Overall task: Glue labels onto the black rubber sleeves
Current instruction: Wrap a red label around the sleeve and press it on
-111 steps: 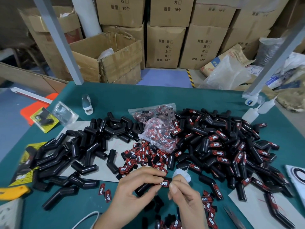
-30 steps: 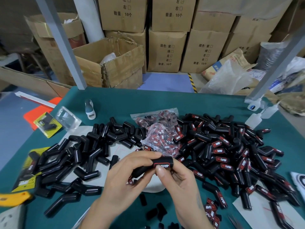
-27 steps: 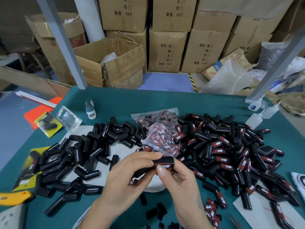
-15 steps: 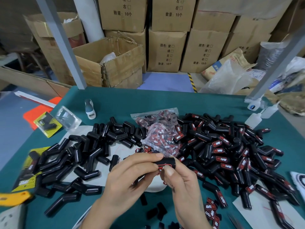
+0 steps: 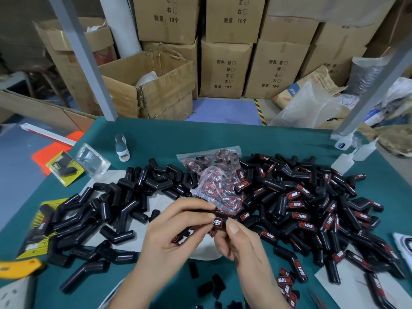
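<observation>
Both hands are working one black rubber sleeve over the table. The left hand is gripping its body to steady it while the right hand is pinching its end, thumb beside the red label, probably so the glue takes. Unlabeled pile is sitting left, finished pile right, keeping them sorted.

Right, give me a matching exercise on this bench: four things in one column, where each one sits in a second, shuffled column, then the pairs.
Things
1. unlabelled sleeves
2. labelled sleeves
3. bag of labels
4. sleeve being labelled

Places
A. between the two piles
B. gripped by left hand and right hand
C. heaped on the table's right side
D. heaped on the table's left side

Pairs: 1-D, 2-C, 3-A, 4-B
</observation>
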Action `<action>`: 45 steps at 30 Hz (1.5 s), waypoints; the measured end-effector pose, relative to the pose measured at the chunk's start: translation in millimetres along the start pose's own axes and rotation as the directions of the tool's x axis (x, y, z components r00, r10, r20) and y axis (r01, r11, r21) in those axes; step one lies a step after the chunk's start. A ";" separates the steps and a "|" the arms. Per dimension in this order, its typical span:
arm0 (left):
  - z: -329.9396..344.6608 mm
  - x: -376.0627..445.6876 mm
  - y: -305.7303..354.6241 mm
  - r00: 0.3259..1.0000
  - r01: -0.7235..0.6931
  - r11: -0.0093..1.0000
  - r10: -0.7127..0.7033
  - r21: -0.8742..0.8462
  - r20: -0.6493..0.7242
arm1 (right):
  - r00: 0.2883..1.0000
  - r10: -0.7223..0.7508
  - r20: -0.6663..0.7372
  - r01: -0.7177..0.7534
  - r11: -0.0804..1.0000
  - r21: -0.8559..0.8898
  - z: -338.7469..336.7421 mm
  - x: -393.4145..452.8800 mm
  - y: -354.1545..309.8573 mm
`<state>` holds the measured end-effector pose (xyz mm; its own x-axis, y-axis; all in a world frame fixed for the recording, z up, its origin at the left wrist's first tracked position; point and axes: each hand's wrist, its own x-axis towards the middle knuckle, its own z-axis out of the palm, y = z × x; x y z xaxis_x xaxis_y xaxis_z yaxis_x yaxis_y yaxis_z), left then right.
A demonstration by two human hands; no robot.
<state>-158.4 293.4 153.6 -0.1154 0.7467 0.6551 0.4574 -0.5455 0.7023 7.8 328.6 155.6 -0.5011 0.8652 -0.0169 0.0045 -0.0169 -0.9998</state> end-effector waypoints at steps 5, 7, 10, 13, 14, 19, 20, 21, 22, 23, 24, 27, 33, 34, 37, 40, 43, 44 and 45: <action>0.4 -0.4 1.0 0.999 0.021 0.999 -0.019 -0.042 0.028 | 0.999 -0.015 0.046 0.015 1.000 0.005 1.9 -0.4 -3.5; 1.9 0.3 1.5 1.000 0.009 0.999 -0.008 -0.041 0.026 | 0.998 -0.017 0.058 0.016 1.000 0.020 3.7 -0.7 -3.8; 2.9 -0.1 1.8 1.000 -0.001 0.999 0.002 -0.033 0.020 | 0.998 -0.010 0.064 0.009 1.000 0.017 3.4 -1.1 -2.9; 1.0 -1.4 0.5 1.000 0.002 1.000 -0.002 -0.015 0.024 | 0.998 0.023 0.062 -0.024 0.999 0.028 1.2 0.8 -1.9; 0.2 -1.6 0.2 1.000 0.004 1.000 -0.004 -0.010 0.026 | 0.997 0.034 0.063 -0.036 0.999 0.032 0.9 1.8 -1.7; -3.3 -0.3 0.5 0.998 0.017 0.999 -0.015 -0.035 0.056 | 0.995 0.076 0.068 -0.079 0.996 0.044 -0.3 3.4 -1.6; -4.3 -0.1 0.5 0.998 0.013 0.999 -0.011 -0.037 0.066 | 0.995 0.073 0.068 -0.078 0.995 0.059 -0.4 3.3 -2.1; -5.4 0.3 0.6 0.997 0.006 0.999 -0.004 -0.033 0.074 | 0.995 0.068 0.067 -0.073 0.994 0.078 -0.5 2.9 -2.6; -6.6 0.7 0.5 0.997 0.003 1.000 -0.001 -0.027 0.081 | 0.996 0.067 0.063 -0.072 0.993 0.097 -0.6 2.6 -2.8; -7.9 1.0 0.1 0.996 0.004 1.000 -0.002 -0.022 0.087 | 0.996 0.073 0.056 -0.079 0.991 0.110 -0.5 2.2 -2.8; -9.0 1.0 -0.3 0.996 0.004 1.000 -0.003 -0.016 0.092 | 0.995 0.085 0.048 -0.090 0.989 0.114 -0.4 1.8 -2.3; -11.6 0.7 -0.6 0.994 0.008 1.000 -0.008 -0.004 0.111 | 0.994 0.102 0.028 -0.105 0.989 0.102 -0.8 1.2 -1.1; -18.2 -0.8 -0.8 0.983 0.077 0.997 -0.079 0.018 0.166 | 0.995 0.096 0.038 -0.101 0.984 0.146 -1.2 3.1 -2.0; -18.9 -1.2 -0.5 0.981 0.088 0.996 -0.089 0.018 0.174 | 0.995 0.093 0.043 -0.099 0.984 0.149 -1.1 3.0 -2.7; -20.0 -2.2 -0.3 0.975 0.104 0.994 -0.106 0.019 0.195 | 0.993 0.104 0.047 -0.110 0.982 0.152 -2.3 3.2 -3.9; -17.9 -2.1 0.2 0.972 0.136 0.991 -0.133 -0.004 0.195 | 0.993 0.112 0.040 -0.117 0.983 0.140 -2.8 3.6 -4.1; -13.1 -1.2 2.2 0.963 0.213 0.974 -0.196 -0.076 0.183 | 0.995 0.097 0.033 -0.100 0.988 0.116 -1.3 2.7 -5.4; -11.9 -1.4 2.5 0.958 0.241 0.966 -0.222 -0.089 0.180 | 0.995 0.099 0.028 -0.102 0.988 0.114 -1.3 2.5 -5.3; -11.6 -1.3 2.5 0.954 0.262 0.960 -0.242 -0.097 0.178 | 0.995 0.098 0.026 -0.100 0.989 0.112 -1.4 2.5 -5.1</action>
<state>-167.3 286.7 157.7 -0.0635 0.9120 0.4053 0.3237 -0.3654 0.8728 7.7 331.5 160.7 -0.5205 0.8461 -0.1148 -0.0423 -0.1598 -0.9862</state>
